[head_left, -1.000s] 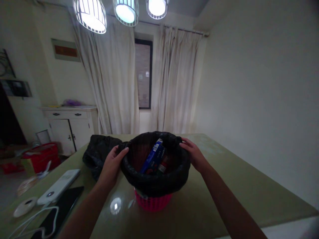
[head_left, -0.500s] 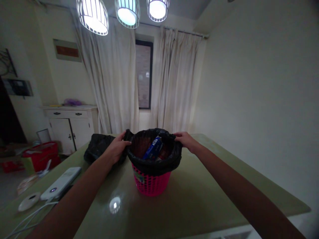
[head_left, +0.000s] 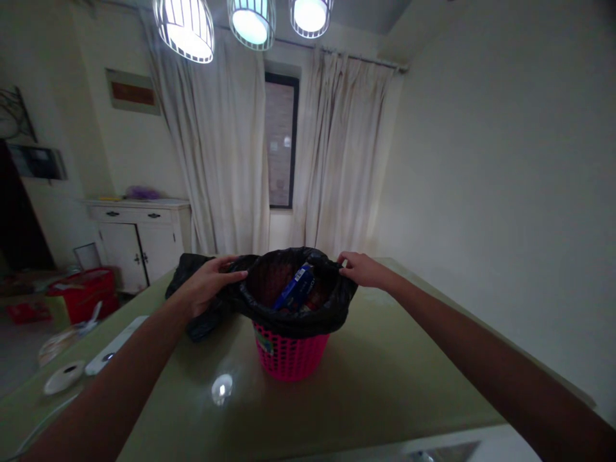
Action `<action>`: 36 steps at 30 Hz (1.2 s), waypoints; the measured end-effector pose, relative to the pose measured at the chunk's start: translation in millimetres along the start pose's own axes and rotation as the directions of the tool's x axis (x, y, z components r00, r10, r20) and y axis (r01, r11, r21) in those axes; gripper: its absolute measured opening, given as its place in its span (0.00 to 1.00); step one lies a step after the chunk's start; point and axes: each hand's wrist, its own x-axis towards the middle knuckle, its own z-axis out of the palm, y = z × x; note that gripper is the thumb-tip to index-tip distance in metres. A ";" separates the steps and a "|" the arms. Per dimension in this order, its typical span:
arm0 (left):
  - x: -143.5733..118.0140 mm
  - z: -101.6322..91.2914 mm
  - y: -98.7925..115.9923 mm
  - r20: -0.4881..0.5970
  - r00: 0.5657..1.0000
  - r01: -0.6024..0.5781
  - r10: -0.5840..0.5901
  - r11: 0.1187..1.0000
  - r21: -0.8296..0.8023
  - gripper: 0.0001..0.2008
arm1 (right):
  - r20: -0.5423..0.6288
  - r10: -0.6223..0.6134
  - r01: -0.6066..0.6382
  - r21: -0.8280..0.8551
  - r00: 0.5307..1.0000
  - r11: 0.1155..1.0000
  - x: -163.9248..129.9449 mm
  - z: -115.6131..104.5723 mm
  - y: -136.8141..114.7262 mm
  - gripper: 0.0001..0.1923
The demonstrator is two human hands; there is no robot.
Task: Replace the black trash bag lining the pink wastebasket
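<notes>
In the head view, a pink basket (head_left: pixel 290 353) stands near the middle of a green table (head_left: pixel 385 385), lined with a black bag (head_left: pixel 293 314). The top of the bag is folded outward over the rim of the basket, so it hangs like a collar and hides the upper part of the pink wall.

The left hand (head_left: pixel 205 285) is at the left edge of the bag; its fingers are curled over the plastic there and pinch it. The right hand (head_left: pixel 360 269) is at the opposite, right edge, with the fingers closed on the plastic in the same way. Both arms are stretched far forward, one on each side. With a grip on two opposite sides the mouth of the bag is held wide and even, and the plastic between the hands looks a little tight.

Inside the bag a blue box (head_left: pixel 294 289) leans tilted against the far side, with some reddish things beside it that are too dark to name.

Another crumpled black bag (head_left: pixel 192 282) lies on the table just behind the left hand, partly hidden by it. Farther to the left, near the table edge, lie a white remote (head_left: pixel 113 346) and a round white disc (head_left: pixel 63 377), well apart from the basket. Three lamps (head_left: pixel 250 22) hang above, and one is reflected on the glossy table in front of the basket.
</notes>
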 end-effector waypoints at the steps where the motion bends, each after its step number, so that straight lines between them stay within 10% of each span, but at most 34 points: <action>1: -2.1 0.6 7.3 -0.018 1.000 -0.008 0.007 1.000 -0.024 0.32 | 0.004 -0.012 0.012 -0.075 1.000 0.997 -1.2 -1.5 -3.4 0.13; 9: -15.0 27.3 17.2 0.093 0.956 -0.264 0.278 0.955 -0.135 0.28 | 0.018 0.014 -0.010 -0.201 1.000 0.980 -2.5 -3.7 -19.0 0.19; 13: -20.9 19.9 4.5 0.464 0.842 -0.338 0.276 0.940 0.053 0.30 | 0.063 -0.042 0.053 -0.189 0.997 0.980 3.2 -3.4 -14.1 0.20; 19: -20.0 -6.4 10.2 0.721 0.650 -0.611 0.240 0.729 0.308 0.26 | 0.075 -0.103 0.116 -0.198 0.992 0.973 4.3 -4.1 -8.6 0.17; 23: -11.2 -4.4 5.8 0.600 0.722 -0.660 0.344 0.601 0.450 0.11 | 0.078 -0.155 0.168 -0.197 0.985 0.966 2.8 -1.4 -6.8 0.16; 30: -7.2 24.0 -2.7 0.151 0.818 -0.559 0.555 0.704 0.439 0.16 | 0.102 -0.157 0.173 -0.167 0.982 0.971 3.9 0.7 -5.3 0.09; 36: 0.6 41.3 -3.8 0.355 0.746 -0.604 0.563 0.349 0.716 0.15 | 0.071 -0.170 0.179 -0.141 0.983 0.974 1.5 0.4 -9.8 0.11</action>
